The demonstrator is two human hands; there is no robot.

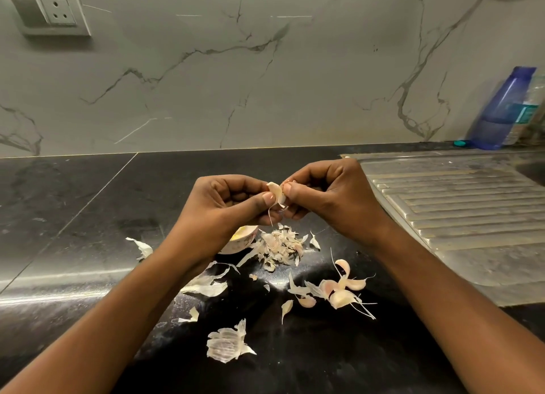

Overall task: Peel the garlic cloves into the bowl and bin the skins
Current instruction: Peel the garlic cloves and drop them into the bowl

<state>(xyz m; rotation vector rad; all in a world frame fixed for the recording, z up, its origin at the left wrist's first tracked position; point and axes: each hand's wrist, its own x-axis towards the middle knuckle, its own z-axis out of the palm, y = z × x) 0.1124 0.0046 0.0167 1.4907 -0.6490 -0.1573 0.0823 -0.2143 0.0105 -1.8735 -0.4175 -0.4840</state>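
A pale garlic clove [276, 192] is held above the black counter between both hands. My left hand [227, 204] pinches it with thumb and curled fingers, and my right hand [327, 199] pinches its skin from the other side. A thin strip of skin hangs below the clove. A small pale bowl [244, 240] sits on the counter, mostly hidden behind my left wrist. Just right of the bowl lies a heap of papery skins [280, 246]. Several unpeeled pinkish cloves [342, 290] lie to the right, under my right forearm's inner side.
Loose skin flakes [227, 343] are scattered over the black counter [73, 216]. A steel sink drainboard [460, 210] fills the right side. A blue bottle [498, 110] stands at the back right against the marble wall. No bin is in view.
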